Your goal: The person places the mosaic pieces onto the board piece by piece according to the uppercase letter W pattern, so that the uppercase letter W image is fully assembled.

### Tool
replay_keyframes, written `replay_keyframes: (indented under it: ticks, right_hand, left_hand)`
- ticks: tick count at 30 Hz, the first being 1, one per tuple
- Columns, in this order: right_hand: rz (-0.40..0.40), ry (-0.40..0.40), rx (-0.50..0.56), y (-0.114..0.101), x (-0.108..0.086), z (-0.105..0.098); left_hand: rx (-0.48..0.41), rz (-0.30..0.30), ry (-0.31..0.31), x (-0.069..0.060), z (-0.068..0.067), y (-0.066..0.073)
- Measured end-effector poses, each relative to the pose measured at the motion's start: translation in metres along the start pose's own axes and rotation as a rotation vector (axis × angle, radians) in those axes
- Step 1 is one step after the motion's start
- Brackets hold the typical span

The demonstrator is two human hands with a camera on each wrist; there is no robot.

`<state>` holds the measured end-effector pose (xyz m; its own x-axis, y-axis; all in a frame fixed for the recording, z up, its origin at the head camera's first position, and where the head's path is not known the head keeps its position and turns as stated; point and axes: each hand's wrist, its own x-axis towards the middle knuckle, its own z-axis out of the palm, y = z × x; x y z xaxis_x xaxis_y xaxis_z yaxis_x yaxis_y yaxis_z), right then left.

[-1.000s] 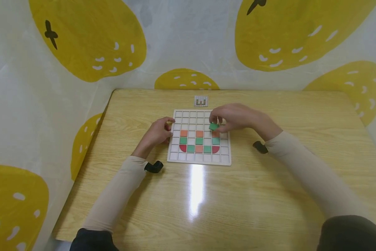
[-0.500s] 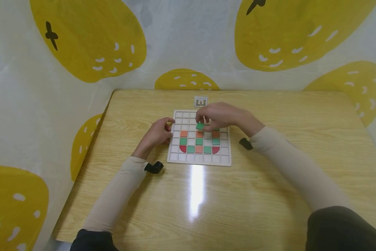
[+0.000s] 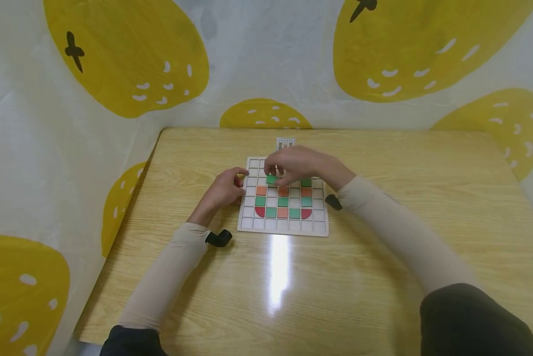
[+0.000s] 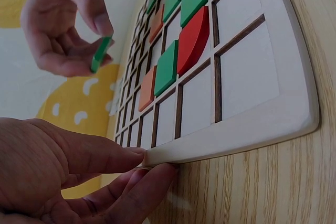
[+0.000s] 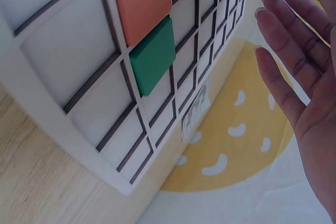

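My right hand (image 3: pixel 295 164) pinches a green square tile (image 3: pixel 271 179) between thumb and fingertips, above the upper left part of the white grid board (image 3: pixel 248 225). In the left wrist view this green tile is tilted on edge and apart from the board. My left hand (image 3: pixel 223 187) pinches the board's left edge, with the thumb (image 4: pixel 105 156) on its rim. Orange tiles (image 3: pixel 261 190), green tiles (image 3: pixel 271 212) and red rounded-corner tiles (image 3: pixel 259 212) sit in the cells. Another green tile (image 5: pixel 153 59) lies beside an orange one. The right hand hides some upper cells.
A small printed pattern card (image 3: pixel 286 141) lies behind the board, partly covered by the right hand. The wooden table (image 3: pixel 360 277) extends around the board. A white sheet with yellow shapes (image 3: pixel 266 112) hangs behind and to the left.
My right hand has moved left across the board with the green tile. A green tile in the right column has come into sight from behind it. The left hand has stayed put.
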<state>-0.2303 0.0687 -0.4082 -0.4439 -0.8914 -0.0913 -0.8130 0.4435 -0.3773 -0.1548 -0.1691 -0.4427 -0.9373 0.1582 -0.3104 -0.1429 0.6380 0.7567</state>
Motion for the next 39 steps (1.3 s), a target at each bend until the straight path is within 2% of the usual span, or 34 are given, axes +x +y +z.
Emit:
replay_keyframes:
  ticks: [20, 32, 39]
  right_hand:
    - [0.058, -0.036, -0.151, 0.001, 0.027, 0.014]
    - [0.032, -0.045, -0.164, 0.001, 0.033, 0.018]
    - [0.043, -0.051, -0.154, 0.000, 0.033, 0.018]
  left_hand:
    - [0.003, 0.002, -0.007, -0.001, 0.001, 0.001]
    - [0.000, 0.003, -0.010, -0.001, 0.000, 0.000]
    - [-0.004, 0.001, -0.008, -0.002, 0.000, 0.001]
